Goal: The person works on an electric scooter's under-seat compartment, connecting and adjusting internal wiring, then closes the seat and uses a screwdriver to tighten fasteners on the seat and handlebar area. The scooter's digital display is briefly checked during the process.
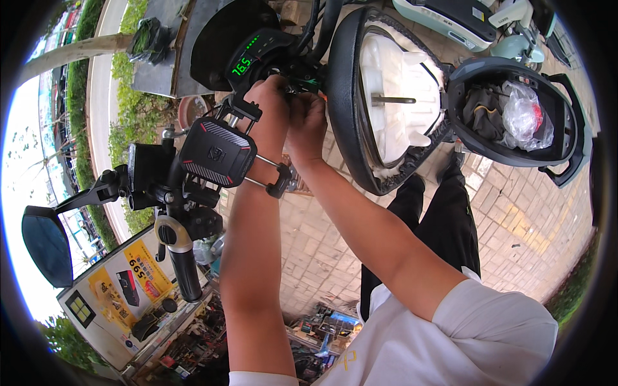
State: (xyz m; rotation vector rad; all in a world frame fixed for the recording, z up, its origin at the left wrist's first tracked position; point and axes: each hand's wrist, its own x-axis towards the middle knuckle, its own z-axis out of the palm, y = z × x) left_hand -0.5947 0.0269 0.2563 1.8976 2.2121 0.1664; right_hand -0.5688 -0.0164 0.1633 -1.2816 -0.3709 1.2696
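The phone holder [215,153] is black with thin red trim lines at its corners. Above it, the dash display [248,58] is black with glowing green digits and green dots. Right of the holder, the raised seat [393,96] shows a black rim around a white underside. Farther right, the storage tub [515,116] is dark grey, with a clear bag [528,116] inside (a touch of red within it). Below the holder, the grip [185,273] is black with a silver collar. The mirror [46,244] to the left is dark blue. Sleeves [489,328] are white, trousers [450,225] black, paving [515,212] pale tan brick.
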